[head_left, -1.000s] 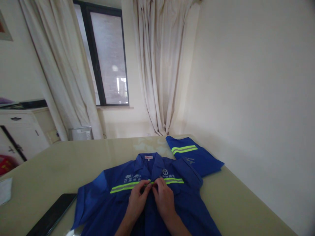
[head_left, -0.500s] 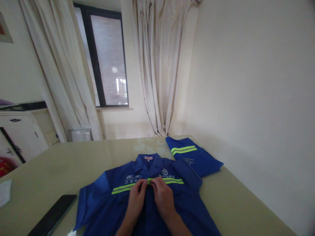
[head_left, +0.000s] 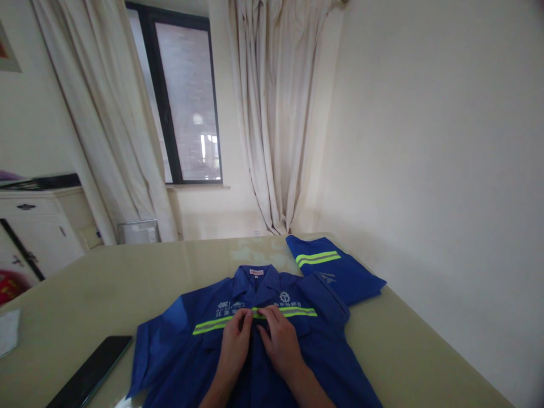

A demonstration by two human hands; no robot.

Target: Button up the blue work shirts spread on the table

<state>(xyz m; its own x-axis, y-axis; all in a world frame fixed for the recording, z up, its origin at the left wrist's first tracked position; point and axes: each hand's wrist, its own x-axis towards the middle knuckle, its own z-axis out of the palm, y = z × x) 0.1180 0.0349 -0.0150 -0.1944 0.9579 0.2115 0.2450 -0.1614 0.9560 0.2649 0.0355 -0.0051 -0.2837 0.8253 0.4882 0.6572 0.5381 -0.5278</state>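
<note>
blue shirt [head_left: 255, 362] underneath | left fingers [head_left: 246, 327] pinching its front | right fingers [head_left: 276, 318] slightly parted

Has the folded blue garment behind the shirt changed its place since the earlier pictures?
No. The folded blue garment still has its far left corner just below the lower end of the right curtain, with no visible shift either way.

Dim, soft light; window [head_left: 189, 102] reflections (small, bright); table [head_left: 140, 275] sheen; right edge darker.
</note>
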